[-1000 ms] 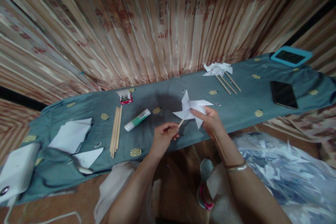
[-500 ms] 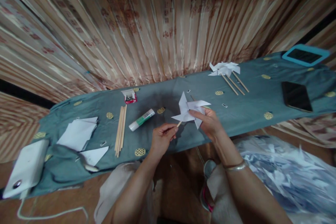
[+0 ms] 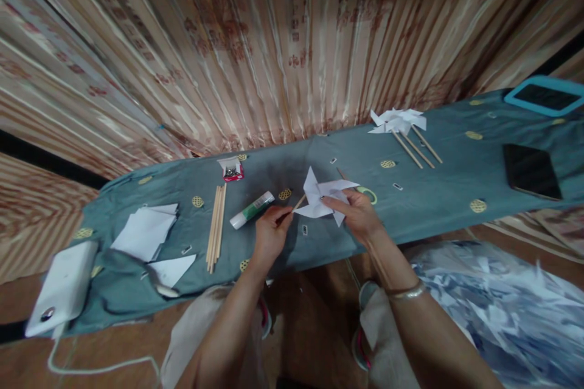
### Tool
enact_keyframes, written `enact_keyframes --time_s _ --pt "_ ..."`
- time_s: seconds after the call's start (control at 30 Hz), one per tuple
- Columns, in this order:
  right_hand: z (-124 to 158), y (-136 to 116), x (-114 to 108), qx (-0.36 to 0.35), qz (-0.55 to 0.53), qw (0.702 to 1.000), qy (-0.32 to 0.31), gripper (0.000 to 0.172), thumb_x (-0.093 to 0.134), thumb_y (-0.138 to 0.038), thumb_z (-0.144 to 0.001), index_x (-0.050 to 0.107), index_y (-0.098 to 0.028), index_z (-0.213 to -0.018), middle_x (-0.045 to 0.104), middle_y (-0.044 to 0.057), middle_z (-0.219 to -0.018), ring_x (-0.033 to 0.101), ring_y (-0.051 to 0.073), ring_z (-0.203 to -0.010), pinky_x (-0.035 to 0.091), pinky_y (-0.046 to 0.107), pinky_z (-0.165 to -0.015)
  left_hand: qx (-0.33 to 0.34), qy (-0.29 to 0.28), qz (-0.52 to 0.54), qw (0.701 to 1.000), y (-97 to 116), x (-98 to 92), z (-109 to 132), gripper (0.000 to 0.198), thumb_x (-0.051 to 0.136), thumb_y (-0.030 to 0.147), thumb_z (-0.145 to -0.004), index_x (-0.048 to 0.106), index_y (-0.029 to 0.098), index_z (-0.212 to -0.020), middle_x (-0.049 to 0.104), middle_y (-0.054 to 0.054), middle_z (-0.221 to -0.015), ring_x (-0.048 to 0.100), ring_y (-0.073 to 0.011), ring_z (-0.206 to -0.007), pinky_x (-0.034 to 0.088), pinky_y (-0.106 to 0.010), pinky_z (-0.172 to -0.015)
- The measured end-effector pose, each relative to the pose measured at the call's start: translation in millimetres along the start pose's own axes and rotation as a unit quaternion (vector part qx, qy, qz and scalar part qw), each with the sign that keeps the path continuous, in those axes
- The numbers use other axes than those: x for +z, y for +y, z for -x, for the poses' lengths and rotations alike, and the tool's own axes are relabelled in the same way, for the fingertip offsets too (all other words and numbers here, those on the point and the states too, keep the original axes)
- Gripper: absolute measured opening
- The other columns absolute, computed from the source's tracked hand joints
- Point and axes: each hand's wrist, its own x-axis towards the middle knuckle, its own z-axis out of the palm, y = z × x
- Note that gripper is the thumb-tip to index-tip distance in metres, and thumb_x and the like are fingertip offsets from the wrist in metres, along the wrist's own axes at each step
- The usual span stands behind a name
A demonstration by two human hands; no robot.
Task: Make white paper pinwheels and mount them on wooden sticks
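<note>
Pinwheel [image 3: 312, 185] held from both sides

Above the bench [image 3: 447, 185], I note it between the hands. Right hand [image 3: 362, 217], nearer its centre, pinches it; left hand [image 3: 271, 232] pinches the stick [image 3: 300, 202], slanting away and rightward; central pin [image 3: 322, 197] close by the right hand.

The pinwheel [image 3: 312, 203] is looking like smooth, matt paper, its stick [image 3: 300, 202] is showing plain wood, the tube [image 3: 252, 210] is looking like shiny plastic, the bracelet [image 3: 410, 292] is gleaming like metal, the big bag [image 3: 502, 304] is shining like thin plastic, and the cloth [image 3: 319, 149] is looking dull and wrinkly.
</note>
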Motion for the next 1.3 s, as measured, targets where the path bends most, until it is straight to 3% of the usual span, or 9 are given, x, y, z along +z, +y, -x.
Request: enact_keyframes --time_s 0.1,0.2,0.27,0.37,0.5,1.0,1.3 --pt "-2 1 0 0.003 0.015 1.000 -0.004 0.030 0.089 -0.037 -0.048 0.076 -0.023 -0.072 0.075 -0.001 -0.072 0.067 0.017 -0.066 0.055 0.030 -0.069 0.033 0.005 -0.021 0.999 7 -2.6 -5 0.019 0.065 0.014 -0.070 0.076 0.021 -0.085 0.071 -0.008 -0.093 0.063 -0.0218 -0.090 0.047 -0.033 -0.086" --pt "0 1 2 0.008 0.029 0.999 -0.009 0.031 0.088 -0.037 -0.048 0.076 -0.022 -0.072 0.075 0.000 -0.072 0.068 0.019 -0.067 0.056 0.033 -0.070 0.033 0.020 0.005 0.999 21 -1.0 -7 0.019 0.065 0.018 -0.073 0.075 0.022 -0.089 0.071 -0.007 -0.103 0.060 -0.0240 -0.104 0.041 -0.037 -0.099" --pt "2 2 3 0.006 0.034 0.999 -0.022 0.032 0.087 -0.037 -0.050 0.076 -0.022 -0.076 0.076 0.000 -0.075 0.068 0.019 -0.069 0.055 0.033 -0.071 0.001 -0.002 0.073 0.997 30 2.8 -7 0.021 0.063 0.029 -0.078 0.074 0.020 -0.093 0.071 -0.007 -0.102 0.062 -0.0228 -0.099 0.044 -0.035 -0.094" --pt "6 3 3 0.011 0.030 0.999 -0.044 0.031 0.086 -0.036 -0.054 0.077 -0.023 -0.082 0.076 0.000 -0.080 0.068 0.018 -0.070 0.055 0.032 -0.072 -0.077 -0.069 0.196 0.975 37 10.8 -4 0.031 0.062 0.044 -0.078 0.074 0.016 -0.087 0.072 -0.006 -0.084 0.063 -0.0197 -0.080 0.048 -0.030 -0.077" --pt "9 5 2 0.024 0.034 0.997 -0.057 0.029 0.085 -0.036 -0.056 0.077 -0.023 -0.081 0.075 -0.001 -0.076 0.066 0.016 -0.065 0.053 0.029 -0.067 -0.134 -0.120 0.240 0.954 36 19.3 -1 0.029 0.075 0.040 -0.065 0.073 0.013 -0.074 0.067 -0.003 -0.068 0.057 -0.0144 -0.065 0.044 -0.026 -0.066" --pt "6 4 1 0.024 0.099 0.994 -0.038 0.026 0.085 -0.040 -0.052 0.075 -0.020 -0.066 0.069 -0.001 -0.061 0.055 0.012 -0.050 0.043 0.024 -0.046 -0.170 -0.083 0.250 0.950 31 25.6 -3 0.024 0.078 0.033 -0.058 0.075 0.014 -0.072 0.070 -0.003 -0.069 0.056 -0.0139 -0.063 0.044 -0.026 -0.062" --pt "6 5 3 0.020 0.075 0.996 -0.041 0.028 0.085 -0.040 -0.055 0.076 -0.021 -0.074 0.072 -0.001 -0.069 0.060 0.013 -0.055 0.049 0.026 -0.055 -0.191 -0.080 0.276 0.939 30 26.0 -4 0.022 0.081 0.028 -0.053 0.075 0.015 -0.069 0.070 -0.002 -0.067 0.057 -0.0131 -0.060 0.044 -0.025 -0.062"
